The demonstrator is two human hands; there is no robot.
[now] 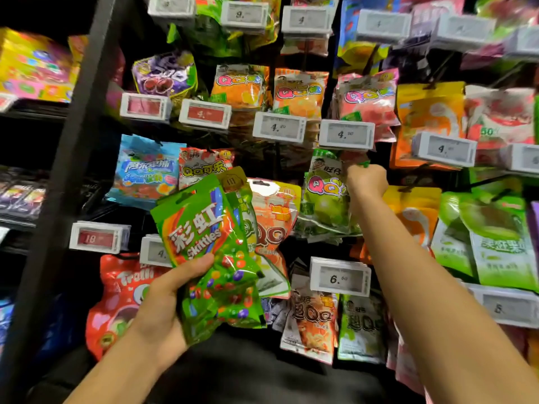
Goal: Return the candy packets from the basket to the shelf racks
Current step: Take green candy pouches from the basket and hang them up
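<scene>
Left hand (159, 304) gripping a fanned bunch of candy packets (210, 246), green Skittles bag in front, held up before the shelf racks (280, 158). Right hand (366, 180) up at a peg, fingers curled round the top of a green apple packet (326, 196) hanging there.

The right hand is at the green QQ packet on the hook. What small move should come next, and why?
Probably the right hand should push the green QQ packet fully back on its hook, then let go. Its fingers are curled at the packet's top corner, just below the 4.50 price tag, so the hanging looks unfinished. The left hand holds a bunch of packets, the Skittles packet in front, waiting.
</scene>
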